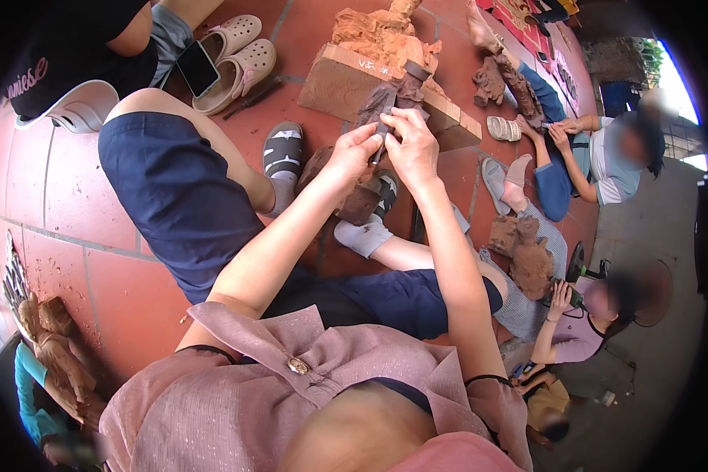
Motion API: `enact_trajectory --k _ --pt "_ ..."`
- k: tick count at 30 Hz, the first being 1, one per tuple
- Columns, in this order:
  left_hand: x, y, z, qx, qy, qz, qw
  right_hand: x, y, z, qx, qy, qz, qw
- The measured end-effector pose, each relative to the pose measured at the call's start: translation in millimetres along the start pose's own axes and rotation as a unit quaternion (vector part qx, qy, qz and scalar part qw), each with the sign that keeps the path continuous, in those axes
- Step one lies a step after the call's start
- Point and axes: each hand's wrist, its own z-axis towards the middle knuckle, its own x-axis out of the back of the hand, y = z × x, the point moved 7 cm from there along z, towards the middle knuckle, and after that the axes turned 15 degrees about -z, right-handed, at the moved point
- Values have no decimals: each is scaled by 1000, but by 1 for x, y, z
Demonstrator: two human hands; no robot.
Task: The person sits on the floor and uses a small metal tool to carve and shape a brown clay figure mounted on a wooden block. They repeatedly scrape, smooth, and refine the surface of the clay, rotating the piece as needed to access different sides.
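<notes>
1. Reddish terracotta floor tiles (pixel 118 291) with grey joints spread out under the work, curving toward the rim of the view.
2. At the centre, the left hand (pixel 356 151) pinches a slim dark tool (pixel 382 130) between thumb and fingers; the right hand (pixel 411 146) closes on it just alongside, fingers bent.
3. Just beyond the fingertips is a dark brown, rough-carved wooden piece (pixel 374 105), in front of a pale brown squared wooden block (pixel 334 85). Whether the tool touches the carving, I cannot tell.
4. My judgement: the step in hand is detail shaping or smoothing. The next move calls for setting the working end on a chosen spot, with both hands steady and the wood kept from slipping.
5. Farther out, an orange-brown carved wooden mass (pixel 374 33) shows above the block, and two cream perforated clogs (pixel 253 67) lie to the left.
</notes>
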Motion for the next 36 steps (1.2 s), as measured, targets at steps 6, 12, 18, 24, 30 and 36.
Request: enact_trajectory --k 6,12,18,24,30,36 --pt "-4 9 0 -24 2 -23 999 4 -7 12 29 5 -28 999" --pt "0 5 0 -33 4 -17 999 7 -8 7 34 10 2 999" --pt "5 -5 1 -23 10 44 999 3 -3 -6 27 37 20 999" --pt "3 -8 -19 7 -4 53 999 7 -5 -28 -27 6 60 998" --pt "-12 9 -7 -70 -38 173 982 13 -1 -22 -19 73 44 996" --pt "-13 17 -3 -164 -34 267 949 3 1 -19 -13 93 11 995"
